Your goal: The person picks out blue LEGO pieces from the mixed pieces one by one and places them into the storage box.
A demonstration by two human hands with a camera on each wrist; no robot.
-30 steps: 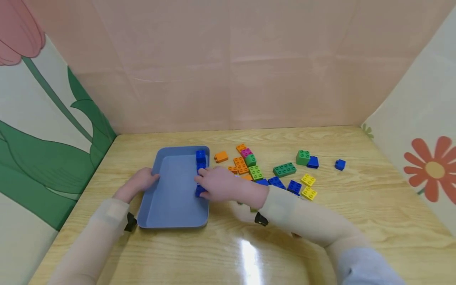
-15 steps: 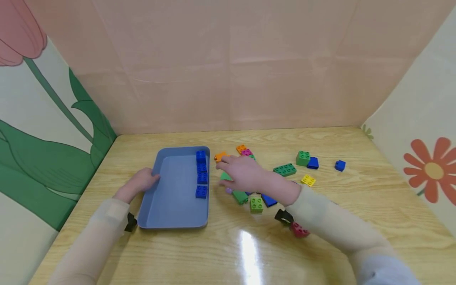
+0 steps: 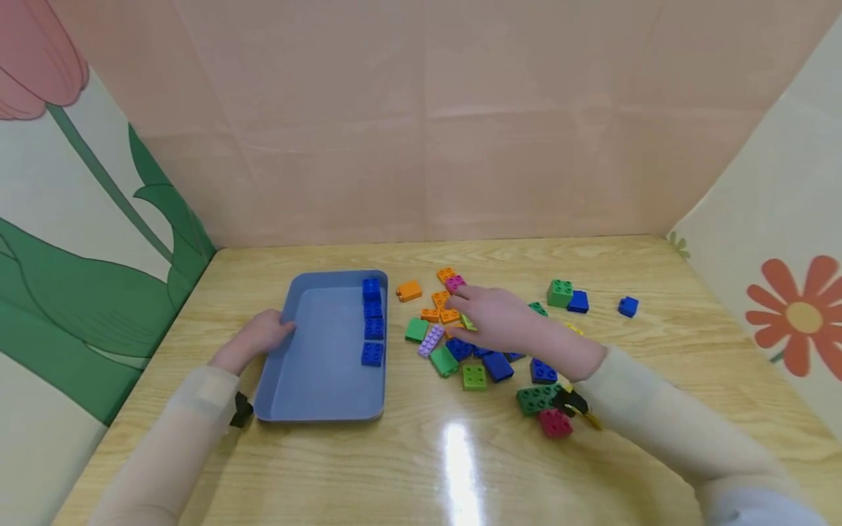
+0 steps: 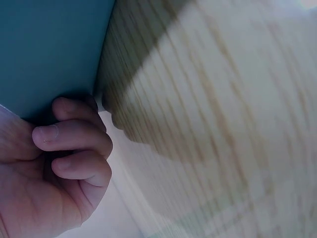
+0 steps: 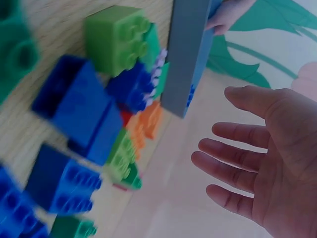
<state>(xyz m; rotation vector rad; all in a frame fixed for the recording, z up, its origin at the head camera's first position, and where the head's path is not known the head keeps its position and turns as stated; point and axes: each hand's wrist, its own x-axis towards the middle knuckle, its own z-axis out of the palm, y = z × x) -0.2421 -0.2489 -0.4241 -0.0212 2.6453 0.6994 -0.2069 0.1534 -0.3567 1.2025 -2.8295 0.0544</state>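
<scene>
On the left of the table, a blue-grey tray [image 3: 316, 351] holds several blue toy bricks [image 3: 373, 328] in a row along its right wall. My left hand [image 3: 262, 333] grips the tray's left rim; in the left wrist view its fingers [image 4: 74, 136] curl by the tray's edge. Over the loose bricks hovers my right hand [image 3: 503, 318], and the right wrist view shows its fingers [image 5: 233, 153] spread with nothing held. Beneath and around it lie orange bricks [image 3: 430, 315], a purple brick [image 3: 430, 341], a green brick [image 3: 444, 361] and a blue brick [image 3: 498, 367]. Some bricks are hidden under the hand.
Farther right are a green block [image 3: 560, 293], a blue brick beside it [image 3: 578, 302] and a lone small blue brick [image 3: 628, 306]. Closer to me sit a dark green brick [image 3: 536, 399] and a red brick [image 3: 555, 424]. A pink backdrop [image 3: 427, 146] rises behind the table.
My right hand has let go of a blue brick in the tray's row and moved right, out over the loose bricks. The left hand and the tray have stayed put.
</scene>
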